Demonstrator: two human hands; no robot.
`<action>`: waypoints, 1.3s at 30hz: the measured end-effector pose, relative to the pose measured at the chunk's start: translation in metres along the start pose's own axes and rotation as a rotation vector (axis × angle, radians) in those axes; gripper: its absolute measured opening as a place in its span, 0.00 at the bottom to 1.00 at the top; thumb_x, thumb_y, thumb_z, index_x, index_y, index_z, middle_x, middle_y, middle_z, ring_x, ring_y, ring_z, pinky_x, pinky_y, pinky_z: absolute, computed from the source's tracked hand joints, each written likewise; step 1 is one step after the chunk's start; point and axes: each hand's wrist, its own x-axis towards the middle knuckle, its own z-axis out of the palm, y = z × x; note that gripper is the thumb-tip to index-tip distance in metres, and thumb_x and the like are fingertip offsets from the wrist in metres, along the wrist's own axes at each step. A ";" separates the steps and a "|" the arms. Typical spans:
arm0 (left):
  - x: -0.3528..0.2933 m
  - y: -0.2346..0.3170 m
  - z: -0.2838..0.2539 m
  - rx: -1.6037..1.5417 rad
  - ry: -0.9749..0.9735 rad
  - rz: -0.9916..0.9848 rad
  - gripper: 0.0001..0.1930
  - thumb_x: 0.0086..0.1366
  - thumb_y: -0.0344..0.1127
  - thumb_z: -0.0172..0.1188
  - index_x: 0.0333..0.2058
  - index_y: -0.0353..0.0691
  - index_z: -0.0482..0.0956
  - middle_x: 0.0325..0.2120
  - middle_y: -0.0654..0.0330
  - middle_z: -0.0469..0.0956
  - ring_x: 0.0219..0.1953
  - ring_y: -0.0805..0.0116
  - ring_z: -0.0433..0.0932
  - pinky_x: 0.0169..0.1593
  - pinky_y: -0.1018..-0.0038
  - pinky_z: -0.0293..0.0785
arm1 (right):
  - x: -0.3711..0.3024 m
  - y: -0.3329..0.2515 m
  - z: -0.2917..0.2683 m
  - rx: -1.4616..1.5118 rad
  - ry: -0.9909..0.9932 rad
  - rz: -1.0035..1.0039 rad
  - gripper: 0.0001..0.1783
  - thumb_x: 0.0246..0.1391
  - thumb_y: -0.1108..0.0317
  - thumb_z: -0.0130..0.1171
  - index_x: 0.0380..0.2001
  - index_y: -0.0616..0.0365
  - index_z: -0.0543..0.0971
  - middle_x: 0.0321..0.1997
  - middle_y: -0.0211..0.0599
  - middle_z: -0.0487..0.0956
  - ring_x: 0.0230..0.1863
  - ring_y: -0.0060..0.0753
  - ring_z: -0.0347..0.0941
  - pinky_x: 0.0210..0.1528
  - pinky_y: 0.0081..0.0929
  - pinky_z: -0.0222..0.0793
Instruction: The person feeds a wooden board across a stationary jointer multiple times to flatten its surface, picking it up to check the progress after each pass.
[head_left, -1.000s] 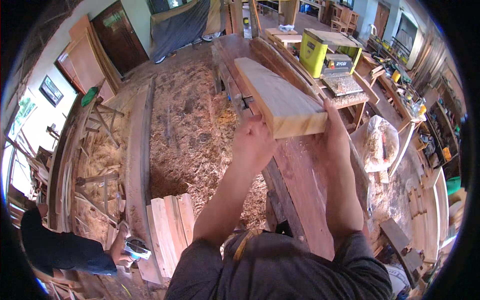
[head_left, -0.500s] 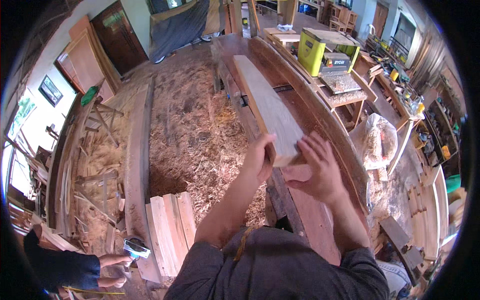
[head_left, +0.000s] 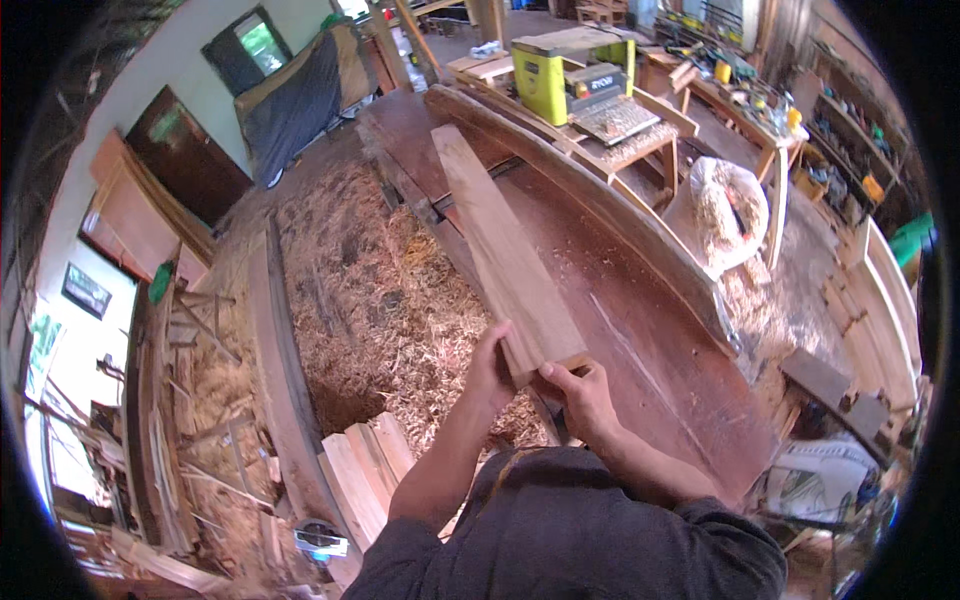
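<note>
A long wooden plank [head_left: 505,260] slants away from me over a reddish-brown bench [head_left: 650,370]. My left hand [head_left: 487,368] is closed on the plank's left edge near its close end, thumb on the upper side. At the close end itself, my right hand [head_left: 582,398] grips the corner, with its thumb on top and its fingers curled below. The undersides of both hands' fingers are partly hidden. Whether the plank's far end rests on the bench I cannot tell.
A green planer [head_left: 570,85] stands on a wooden stand beyond the bench. Right of the bench sits a clear bag of shavings [head_left: 722,215]. Several cut boards [head_left: 365,465] lie at lower left, beside a thick beam [head_left: 275,400]. Wood shavings [head_left: 400,290] cover the floor.
My right hand has gone from the plank's right side to its close end and now grips the corner. The plank has tilted, showing a browner face. The view has swung right.
</note>
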 end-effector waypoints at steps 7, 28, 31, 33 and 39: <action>-0.071 0.037 0.068 -0.117 -0.342 0.219 0.35 0.73 0.62 0.47 0.64 0.37 0.68 0.56 0.47 0.77 0.55 0.49 0.79 0.58 0.53 0.79 | -0.047 -0.094 0.019 -0.086 -0.390 -0.204 0.17 0.60 0.71 0.68 0.50 0.69 0.81 0.44 0.39 0.85 0.45 0.29 0.81 0.52 0.28 0.78; -0.080 -0.030 0.051 0.088 -0.052 0.069 0.33 0.74 0.59 0.49 0.65 0.38 0.66 0.57 0.49 0.75 0.58 0.52 0.77 0.58 0.51 0.79 | -0.042 -0.035 -0.063 0.244 -0.395 0.254 0.39 0.69 0.41 0.47 0.67 0.65 0.64 0.60 0.55 0.76 0.53 0.47 0.80 0.55 0.41 0.78; -0.055 -0.100 -0.019 0.038 0.079 -0.121 0.33 0.74 0.58 0.50 0.65 0.38 0.64 0.57 0.48 0.75 0.59 0.52 0.77 0.58 0.51 0.80 | -0.043 0.019 -0.104 0.035 -0.297 0.415 0.35 0.66 0.45 0.56 0.64 0.62 0.67 0.55 0.48 0.78 0.52 0.43 0.79 0.54 0.41 0.77; -0.050 -0.135 -0.044 0.151 0.227 -0.330 0.33 0.74 0.55 0.54 0.64 0.33 0.65 0.54 0.47 0.77 0.54 0.52 0.81 0.54 0.55 0.83 | -0.041 0.066 -0.125 -0.097 -0.293 0.392 0.34 0.63 0.46 0.60 0.61 0.63 0.71 0.49 0.46 0.82 0.47 0.41 0.81 0.51 0.38 0.77; -0.046 -0.200 -0.106 0.204 0.321 -0.225 0.38 0.67 0.58 0.64 0.61 0.28 0.69 0.47 0.48 0.81 0.45 0.56 0.85 0.47 0.62 0.86 | -0.032 0.152 -0.161 -0.141 -0.293 0.527 0.24 0.60 0.63 0.67 0.56 0.60 0.74 0.49 0.39 0.82 0.48 0.39 0.81 0.54 0.41 0.77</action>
